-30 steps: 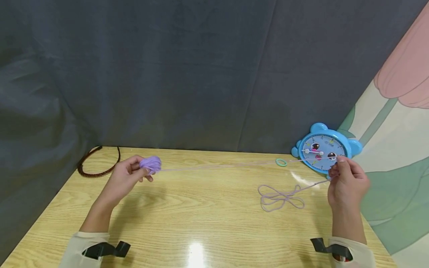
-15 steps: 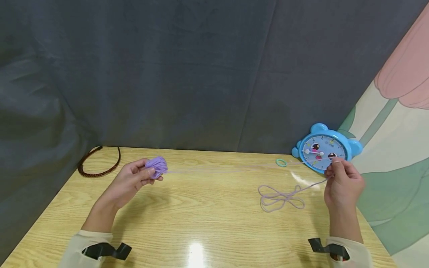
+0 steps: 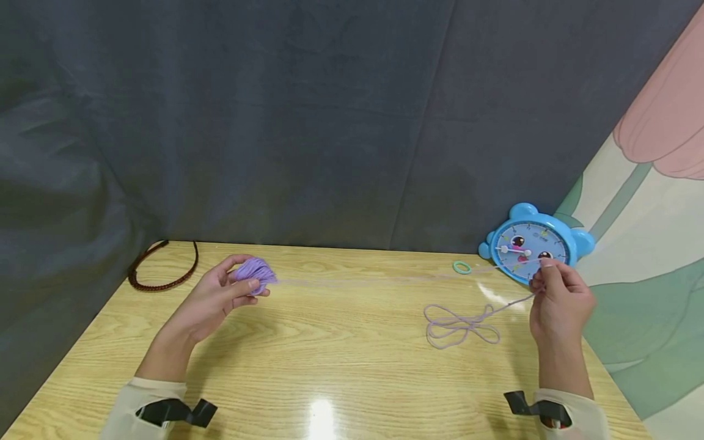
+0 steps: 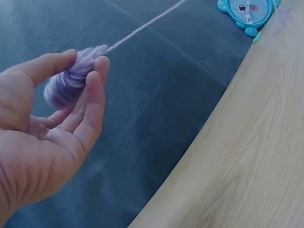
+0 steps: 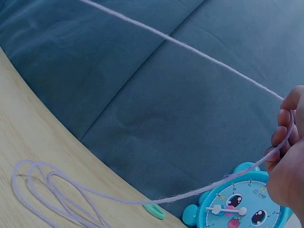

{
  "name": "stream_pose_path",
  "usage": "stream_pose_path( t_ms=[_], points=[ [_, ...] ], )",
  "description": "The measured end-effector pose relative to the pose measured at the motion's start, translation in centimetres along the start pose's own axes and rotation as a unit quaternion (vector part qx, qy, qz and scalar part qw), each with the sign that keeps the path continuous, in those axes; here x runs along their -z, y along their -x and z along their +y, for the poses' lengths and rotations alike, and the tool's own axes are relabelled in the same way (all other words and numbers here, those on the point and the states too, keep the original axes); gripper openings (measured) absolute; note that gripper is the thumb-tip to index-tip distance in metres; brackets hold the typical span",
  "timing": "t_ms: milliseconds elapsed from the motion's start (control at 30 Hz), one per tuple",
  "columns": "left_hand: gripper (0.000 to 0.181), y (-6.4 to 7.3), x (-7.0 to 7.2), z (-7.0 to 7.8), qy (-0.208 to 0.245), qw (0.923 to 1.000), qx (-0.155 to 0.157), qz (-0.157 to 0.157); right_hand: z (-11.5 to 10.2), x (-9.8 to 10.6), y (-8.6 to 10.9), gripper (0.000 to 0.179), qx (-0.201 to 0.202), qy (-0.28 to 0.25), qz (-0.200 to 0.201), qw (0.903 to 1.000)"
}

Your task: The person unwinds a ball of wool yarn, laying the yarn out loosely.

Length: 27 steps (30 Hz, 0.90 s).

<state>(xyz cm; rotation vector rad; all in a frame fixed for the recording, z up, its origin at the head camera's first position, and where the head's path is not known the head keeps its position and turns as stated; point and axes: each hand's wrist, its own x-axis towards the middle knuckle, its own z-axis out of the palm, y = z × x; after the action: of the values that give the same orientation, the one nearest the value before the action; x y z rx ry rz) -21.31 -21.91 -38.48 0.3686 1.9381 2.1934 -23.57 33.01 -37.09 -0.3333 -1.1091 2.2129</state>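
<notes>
Left grip (image 3: 213, 302): holding purple yarn bundle (image 3: 255, 275)
Right grip (image 3: 562, 308): pinching strand (image 5: 168, 37)
Strand axis: near-straight, left-right between grips

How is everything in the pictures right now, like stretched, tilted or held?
Left hand: holding the yarn bundle
Right hand: pinching the strand
Yarn bundle: wound up
Strand: pulled nearly straight between the hands
Yarn loops: loose, on the table
Clock: tilted sideways
Green ring: lying flat
Brown band: bent in an open curve
Curtain: hanging, creased
</notes>
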Motion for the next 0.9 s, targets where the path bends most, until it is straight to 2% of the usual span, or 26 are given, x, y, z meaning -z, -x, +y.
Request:
stream_pose_path(
  t_ms=[133,333,400,500,633,733,800,900],
  points=[
    [0.046,-0.1,-0.07,-0.12,-0.008,0.9998,-0.003,-0.019,0.08,-0.09,0.03,0.024,0.004,0.007,-0.001,1.0],
    [0.079,-0.09,-0.19,-0.23,-0.013,0.9993,0.006,-0.034,0.27,-0.24,0.17,0.023,0.007,0.005,-0.003,1.0],
    [0.084,-0.12,-0.17,-0.26,-0.018,0.9992,0.006,-0.035,0.34,-0.28,0.2,0.023,0.008,0.003,-0.004,1.0],
    [0.076,-0.19,-0.19,-0.41,-0.051,0.9982,0.0,-0.032,0.41,-0.29,0.22,0.022,0.007,0.005,-0.005,0.9999],
    [0.049,-0.18,-0.39,-0.5,-0.104,0.9943,0.0,-0.019,0.48,-0.34,0.23,0.022,0.009,0.006,-0.006,0.9999],
    [0.035,-0.14,-0.59,-0.41,-0.106,0.9943,0.009,-0.01,0.53,-0.36,0.29,0.021,0.011,0.01,-0.006,0.9999],
    [0.033,-0.15,-0.68,-0.35,-0.099,0.9949,0.017,-0.006,0.55,-0.35,0.32,0.021,0.011,0.013,-0.007,0.9998],
    [0.042,-0.21,-0.79,-0.3,-0.093,0.9954,0.023,-0.003,0.57,-0.31,0.32,0.022,0.011,0.017,-0.008,0.9998]
  ],
)
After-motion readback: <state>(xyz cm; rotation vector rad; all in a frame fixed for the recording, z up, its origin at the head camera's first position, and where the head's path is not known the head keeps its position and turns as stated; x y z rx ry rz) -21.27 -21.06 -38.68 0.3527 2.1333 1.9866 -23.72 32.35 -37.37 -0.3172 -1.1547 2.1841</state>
